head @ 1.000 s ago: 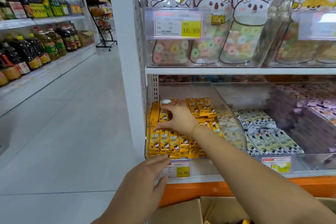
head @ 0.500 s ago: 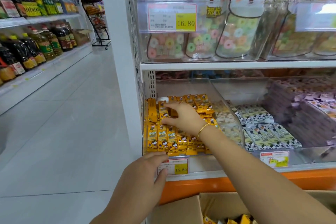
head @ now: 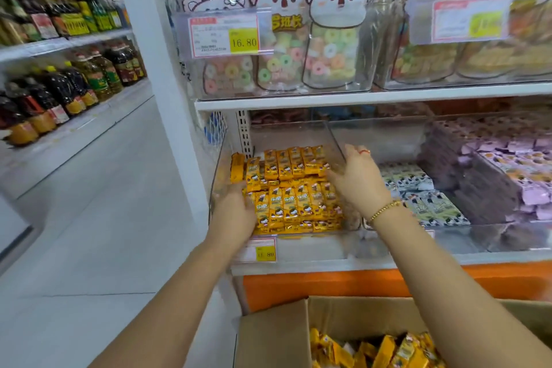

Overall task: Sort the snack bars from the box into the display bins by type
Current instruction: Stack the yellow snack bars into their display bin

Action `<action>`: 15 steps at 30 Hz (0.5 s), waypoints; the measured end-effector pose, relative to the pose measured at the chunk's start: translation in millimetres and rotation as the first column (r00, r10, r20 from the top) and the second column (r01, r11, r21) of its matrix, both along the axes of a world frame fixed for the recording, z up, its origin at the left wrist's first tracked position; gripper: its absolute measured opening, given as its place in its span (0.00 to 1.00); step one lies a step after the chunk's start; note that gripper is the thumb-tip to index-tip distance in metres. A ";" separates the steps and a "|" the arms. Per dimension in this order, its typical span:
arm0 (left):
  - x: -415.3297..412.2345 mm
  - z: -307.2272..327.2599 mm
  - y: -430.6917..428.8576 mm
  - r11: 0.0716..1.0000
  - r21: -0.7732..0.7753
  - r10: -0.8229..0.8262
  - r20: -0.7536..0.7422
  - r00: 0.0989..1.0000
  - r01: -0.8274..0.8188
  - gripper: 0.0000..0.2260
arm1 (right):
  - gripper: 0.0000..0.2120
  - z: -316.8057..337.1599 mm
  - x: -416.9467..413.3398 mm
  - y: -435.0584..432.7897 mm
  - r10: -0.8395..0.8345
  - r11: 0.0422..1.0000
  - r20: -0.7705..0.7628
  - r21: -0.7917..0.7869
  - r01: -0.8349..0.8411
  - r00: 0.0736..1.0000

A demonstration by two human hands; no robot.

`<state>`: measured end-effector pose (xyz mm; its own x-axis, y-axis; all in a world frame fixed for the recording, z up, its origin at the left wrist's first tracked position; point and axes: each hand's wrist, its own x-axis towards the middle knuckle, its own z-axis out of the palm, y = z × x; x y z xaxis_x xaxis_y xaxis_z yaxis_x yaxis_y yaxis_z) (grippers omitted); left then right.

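Note:
Rows of yellow snack bars [head: 292, 188] fill the clear display bin [head: 334, 134] at the left end of the lower shelf. My left hand [head: 234, 215] is at the bin's front left corner, its fingers touching the left edge of the bars. On the opposite side, my right hand [head: 358, 182] has straight fingers pressed against the right side of the stack. Neither hand holds a bar. An open cardboard box [head: 274, 334] stands below the shelf with several loose yellow bars [head: 373, 349] inside.
Right of this bin are a bin of white-and-black bars [head: 424, 197] and purple packs [head: 507, 164]. A price tag [head: 263, 249] hangs on the shelf edge. Bags of ring candy [head: 331, 48] fill the shelf above. Oil bottles [head: 59, 92] line the shelves across the aisle.
My left hand rose from the price tag to the bin's front left corner. My right hand moved from the top of the bars to their right side. The view shifted down slightly.

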<state>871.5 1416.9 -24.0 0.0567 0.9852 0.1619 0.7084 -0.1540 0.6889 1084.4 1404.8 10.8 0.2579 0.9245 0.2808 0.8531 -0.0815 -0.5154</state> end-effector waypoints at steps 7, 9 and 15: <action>15.8 -5.4 73.6 0.999 -0.043 -0.015 -0.207 0.978 0.006 0.30 | 0.33 -19.9 4.0 7.1 0.004 1.000 -0.020 -0.006 -0.004 1.000; 20.6 -7.7 76.5 0.995 -0.095 -0.008 -0.281 0.960 -0.019 0.37 | 0.32 -23.0 5.2 9.4 0.000 1.000 -0.014 0.004 0.001 1.000; 22.7 -9.7 49.5 0.980 -0.150 0.015 -0.607 0.794 -0.134 0.24 | 0.33 -29.6 7.0 13.8 0.002 0.999 -0.062 0.051 0.001 0.998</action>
